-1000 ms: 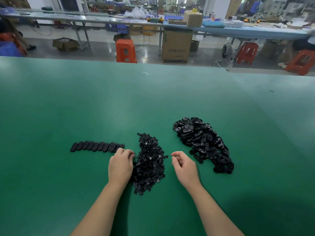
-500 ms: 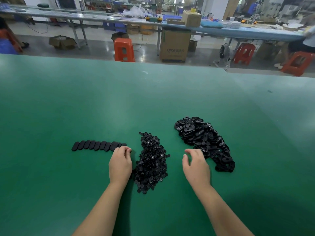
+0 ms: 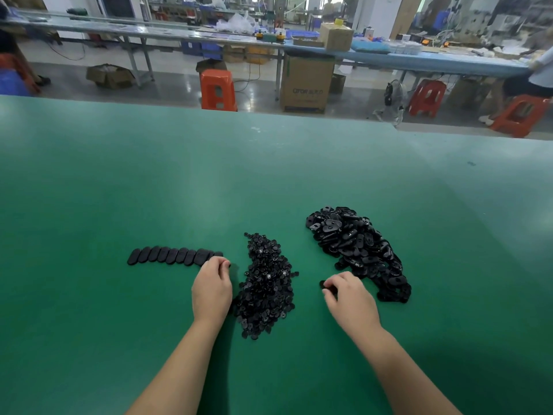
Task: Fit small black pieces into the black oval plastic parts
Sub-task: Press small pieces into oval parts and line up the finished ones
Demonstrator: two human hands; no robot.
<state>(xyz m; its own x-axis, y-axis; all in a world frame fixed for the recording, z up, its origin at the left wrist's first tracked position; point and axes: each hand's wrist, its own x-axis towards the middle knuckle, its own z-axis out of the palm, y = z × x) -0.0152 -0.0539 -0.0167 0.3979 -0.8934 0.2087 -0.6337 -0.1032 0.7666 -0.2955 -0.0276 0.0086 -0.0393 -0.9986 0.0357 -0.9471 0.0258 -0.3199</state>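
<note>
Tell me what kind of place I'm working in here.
Most likely a factory assembly floor. A long green worktable holds heaps of small black pieces and black oval parts, with another long bench, cartons and orange stools behind.

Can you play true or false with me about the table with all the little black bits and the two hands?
1. The table is red. False: it is green.
2. There are two heaps of black parts on it. True: a heap of small black pieces in the middle and a heap of black oval parts to the right.
3. A row of oval parts lies to the left. True.
4. The right hand is up in the air. False: it is down beside the oval heap, its fingers pinching a black part.
5. The left hand is at the near end of the row. True.
</note>
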